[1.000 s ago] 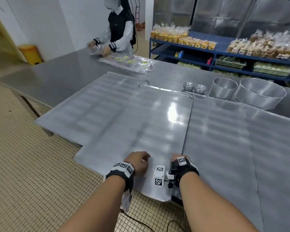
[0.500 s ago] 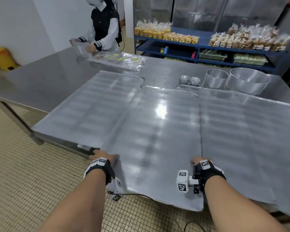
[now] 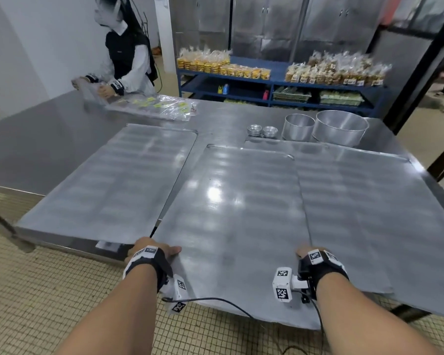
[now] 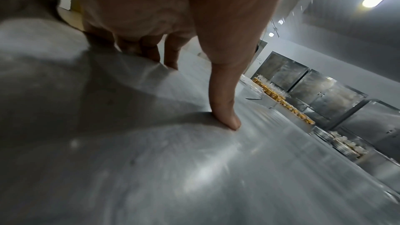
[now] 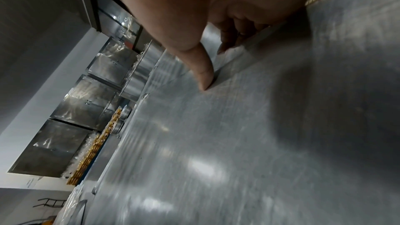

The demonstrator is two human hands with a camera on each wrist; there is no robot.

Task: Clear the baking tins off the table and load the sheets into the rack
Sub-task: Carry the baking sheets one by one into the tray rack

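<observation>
Left hand [image 3: 154, 252], right hand [image 3: 308, 254] grip middle sheet [image 3: 231, 213] side edges.

Far side: a second person [image 3: 128, 60] stood over clear plastic bags [image 3: 154, 106]. Behind, blue shelving [image 3: 272, 84] carried bagged baked goods [image 3: 336, 70] before steel cabinets [image 3: 292, 26].

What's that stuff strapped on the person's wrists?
Each bare forearm wears a black wrist band with white square tags printed in black blocky codes. The left hand and right hand are bare. A small white camera box hangs off each band, trailing a thin black cable.
</observation>
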